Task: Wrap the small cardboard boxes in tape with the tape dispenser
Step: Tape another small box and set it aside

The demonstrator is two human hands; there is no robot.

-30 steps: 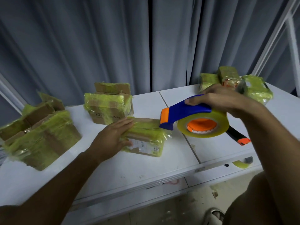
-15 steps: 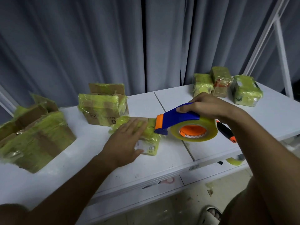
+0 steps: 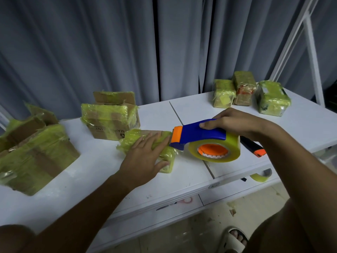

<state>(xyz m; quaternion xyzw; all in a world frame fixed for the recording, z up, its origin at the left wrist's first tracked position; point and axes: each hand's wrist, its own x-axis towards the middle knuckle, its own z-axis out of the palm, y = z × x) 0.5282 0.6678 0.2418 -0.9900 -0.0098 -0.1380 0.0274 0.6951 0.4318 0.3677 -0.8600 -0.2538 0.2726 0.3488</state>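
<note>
**Left hand flat on small box; right hand grips dispenser at box's right end**

The left hand (image 3: 144, 157) lies palm down on the small cardboard box (image 3: 164, 143), fingers straight and slightly spread, pressing it to the tabletop (image 3: 102, 172). It grasps nothing. The box, already covered in yellowish tape, sits near the middle of the tabletop, somewhat toward the front edge.

The right hand (image 3: 235, 123) is curled over the blue handle of the tape dispenser (image 3: 206, 141), fingers wrapped across the top. The dispenser's orange nose is at the right end of the box; whether the blade touches it cannot be told. The yellowish roll with its orange core hangs just right of the box, above the seam in the tabletop.

Behind the box stands a medium taped box (image 3: 109, 123) with open flaps. A large taped box (image 3: 34, 157) sits at the left edge. Three wrapped boxes (image 3: 249, 94) are grouped at the back right corner. A black-and-orange knife (image 3: 255, 148) lies partly under the right forearm.
</note>
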